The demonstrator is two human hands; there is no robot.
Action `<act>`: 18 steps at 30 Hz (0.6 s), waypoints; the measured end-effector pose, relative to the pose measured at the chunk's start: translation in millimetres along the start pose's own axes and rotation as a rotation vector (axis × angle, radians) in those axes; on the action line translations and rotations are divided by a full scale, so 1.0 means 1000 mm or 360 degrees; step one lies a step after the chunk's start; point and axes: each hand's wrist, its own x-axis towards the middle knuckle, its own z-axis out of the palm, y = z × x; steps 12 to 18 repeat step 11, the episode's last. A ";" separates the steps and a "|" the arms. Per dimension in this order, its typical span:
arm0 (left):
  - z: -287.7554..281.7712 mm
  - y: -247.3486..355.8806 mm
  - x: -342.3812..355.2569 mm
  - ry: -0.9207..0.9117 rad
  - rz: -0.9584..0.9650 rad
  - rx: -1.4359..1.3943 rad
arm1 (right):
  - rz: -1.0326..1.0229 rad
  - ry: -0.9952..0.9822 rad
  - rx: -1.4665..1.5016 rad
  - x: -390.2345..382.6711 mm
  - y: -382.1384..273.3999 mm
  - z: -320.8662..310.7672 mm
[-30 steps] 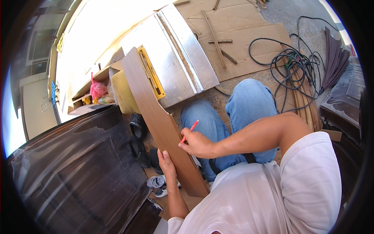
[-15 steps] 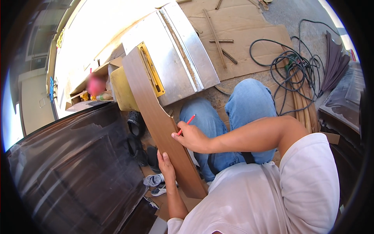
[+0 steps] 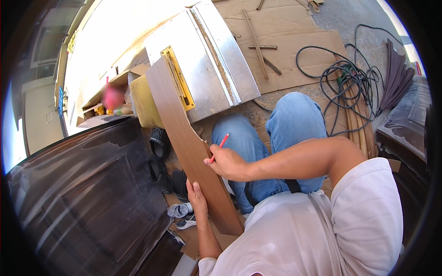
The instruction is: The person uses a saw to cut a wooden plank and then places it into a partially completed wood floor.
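Observation:
A long brown wooden board (image 3: 182,133) slants from the edge of a metal table saw (image 3: 214,73) down to my lap. Its right edge has a curved, stepped cut near the middle. My left hand (image 3: 198,198) grips the board's left edge low down, thumb on top and fingers underneath, partly hidden. A red pencil (image 3: 221,146) is pinched in my right hand (image 3: 229,163), which rests against the board's right edge. The pencil points up and away from the wood. Beside the board's far end lies the saw's yellow insert plate (image 3: 178,78).
A large dark panel (image 3: 92,198) wrapped in film stands at the left. Black clogs (image 3: 159,142) and a grey-white shoe (image 3: 186,222) sit beside it. Wood strips (image 3: 255,43) lie on cardboard (image 3: 294,60) beyond the saw. A coiled dark cable (image 3: 352,87) and a folded umbrella (image 3: 395,78) are at right.
The red pencil has tilted a little more upright in my right hand. The board and my left hand have hardly moved.

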 end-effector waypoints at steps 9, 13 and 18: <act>-0.004 0.000 -0.008 -0.0007 -0.0003 0.0077 | 0.0004 -0.0066 0.0003 -0.006 0.003 0.003; -0.005 -0.003 -0.010 -0.0016 -0.0014 0.0046 | -0.0014 -0.0081 -0.0007 -0.007 0.005 0.003; -0.005 -0.003 -0.010 -0.0016 -0.0014 0.0046 | -0.0014 -0.0081 -0.0007 -0.007 0.005 0.003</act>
